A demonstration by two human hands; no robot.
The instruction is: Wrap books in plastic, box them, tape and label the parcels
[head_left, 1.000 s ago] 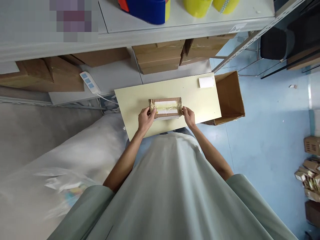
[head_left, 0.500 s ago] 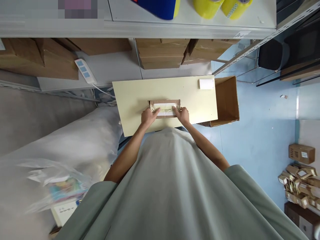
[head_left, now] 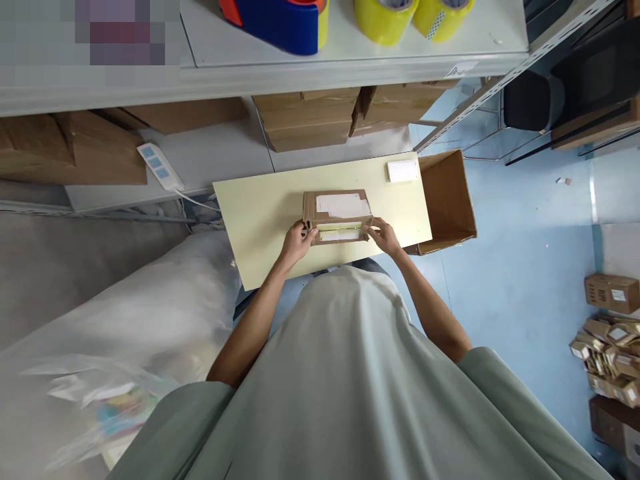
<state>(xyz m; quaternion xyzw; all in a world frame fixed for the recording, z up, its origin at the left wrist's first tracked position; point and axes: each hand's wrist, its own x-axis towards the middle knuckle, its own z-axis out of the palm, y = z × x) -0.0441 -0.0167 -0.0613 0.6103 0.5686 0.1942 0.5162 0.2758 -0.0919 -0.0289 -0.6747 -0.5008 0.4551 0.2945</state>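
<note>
A small brown cardboard box [head_left: 310, 202] with white labels on two of its faces rests over the pale yellow board [head_left: 260, 200] in front of me. Clear tape runs across the face nearer my body. My left hand [head_left: 296, 243] grips the box's left end, thumb on the near face. At the right end, my right hand [head_left: 383, 236] pinches the near corner between thumb and fingers. A small white stack that looks like labels [head_left: 402, 171] lies at the board's far right corner.
An open carton [head_left: 447, 200] stands right of the board. Above, a shelf holds a blue tape dispenser [head_left: 280, 23] and yellow tape rolls [head_left: 386, 20]. A power strip [head_left: 160, 167] lies on the lower shelf by cartons [head_left: 310, 117]. A big white plastic bag [head_left: 150, 300] bulges at left.
The box has tipped toward me, so its labelled far face now shows above the taped one. Both hands have shifted to its ends and lower corners. The camera view has turned slightly.
</note>
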